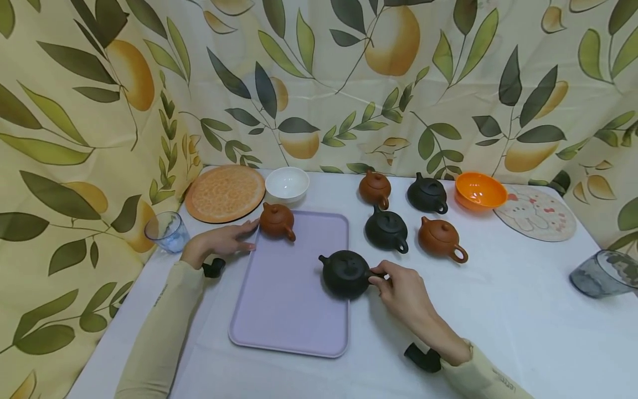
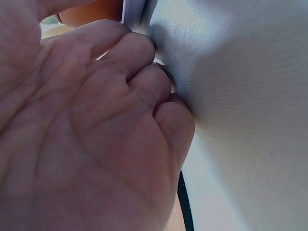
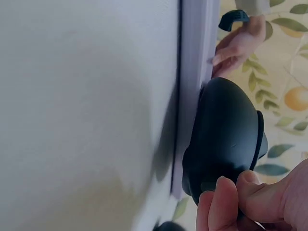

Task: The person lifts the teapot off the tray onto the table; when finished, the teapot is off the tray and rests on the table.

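Right hand (image 1: 406, 293) near, pinching handle of black teapot (image 1: 345, 272), which sits on right edge of lilac tray (image 1: 291, 299); wrist view shows thumb and fingers (image 3: 224, 207) curled on the handle. Left hand (image 1: 221, 243) rests flat on table (image 1: 498, 310) at tray's far left edge, fingers straight, holding nothing, tips just beside brown teapot (image 1: 277, 220) on tray's far left corner. Right of tray: two black and two brown teapots on the table. Far: orange mat (image 1: 225, 193), white bowl (image 1: 287, 183), orange bowl (image 1: 480, 190). Glass (image 1: 166, 230) left, another glass (image 1: 603, 272) right.
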The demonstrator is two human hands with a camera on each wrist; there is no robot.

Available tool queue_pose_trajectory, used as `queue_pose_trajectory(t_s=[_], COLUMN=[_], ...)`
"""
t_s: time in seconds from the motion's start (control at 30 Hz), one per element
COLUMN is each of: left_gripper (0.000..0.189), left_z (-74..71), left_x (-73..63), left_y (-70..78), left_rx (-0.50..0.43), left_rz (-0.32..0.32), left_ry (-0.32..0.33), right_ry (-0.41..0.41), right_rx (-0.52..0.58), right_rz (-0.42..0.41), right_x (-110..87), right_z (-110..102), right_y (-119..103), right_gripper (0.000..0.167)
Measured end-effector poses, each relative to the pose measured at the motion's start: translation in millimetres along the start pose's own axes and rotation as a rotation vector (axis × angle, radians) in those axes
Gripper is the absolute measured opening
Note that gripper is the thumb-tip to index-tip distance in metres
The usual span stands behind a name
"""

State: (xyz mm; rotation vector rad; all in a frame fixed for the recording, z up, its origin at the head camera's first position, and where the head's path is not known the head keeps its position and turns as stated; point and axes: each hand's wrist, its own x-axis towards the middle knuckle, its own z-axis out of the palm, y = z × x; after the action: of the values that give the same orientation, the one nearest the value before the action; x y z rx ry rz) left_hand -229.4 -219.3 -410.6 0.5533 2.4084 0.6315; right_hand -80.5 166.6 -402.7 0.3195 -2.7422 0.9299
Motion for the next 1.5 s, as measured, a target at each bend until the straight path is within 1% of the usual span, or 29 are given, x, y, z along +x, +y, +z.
queue_pose_trajectory(t_s=[0.17,0.4,0.67,0.83,1.0,1.1,1.17,1.33,1.4,1.5], left_gripper=[0.077,0.077,0.076,0.077,0.077,0.077,0.077,0.077,0.076,0.077], left_z=[-0.5,0.5,-0.7,-0.1,0.3,0.4,0.7,1.4,1.8,3.2], left_x=[0.7,-0.1,-0.6,-0.3,-0.7,-1.0,-1.2,-2.6,-3.5,-4.1], left_y=[0.8,0.1,-0.6,-0.2,0.6,1.1,1.2,1.0,1.4,1.7], left_rx=[-0.022,-0.013,-0.006,-0.001,-0.005,-0.004,-0.004,0.013,0.010,-0.016], left_rz=[0.008,0.011,0.003,-0.001,0.001,0.006,0.008,0.029,0.034,0.022], left_ry=[-0.001,-0.001,-0.003,-0.001,0.000,-0.002,-0.003,0.012,0.018,0.013], right_ry=[0.020,-0.007,0.023,0.031,0.077,0.098,0.105,0.091,0.097,0.092], right_rx=[-0.012,-0.046,-0.109,-0.138,-0.155,-0.175,-0.194,-0.207,-0.214,-0.231], right_rz=[0.047,0.154,0.209,0.272,0.333,0.391,0.447,0.602,0.632,0.656], right_x=[-9.5,-24.7,-42.3,-52.5,-63.8,-70.7,-74.7,-80.9,-83.2,-87.1], right_z=[-10,-22,-35,-44,-54,-61,-65,-76,-80,-85], right_y=[10,21,34,41,49,55,60,69,71,74], right_gripper=[0.009,0.009,0.011,0.012,0.008,0.009,0.012,0.022,0.024,0.026])
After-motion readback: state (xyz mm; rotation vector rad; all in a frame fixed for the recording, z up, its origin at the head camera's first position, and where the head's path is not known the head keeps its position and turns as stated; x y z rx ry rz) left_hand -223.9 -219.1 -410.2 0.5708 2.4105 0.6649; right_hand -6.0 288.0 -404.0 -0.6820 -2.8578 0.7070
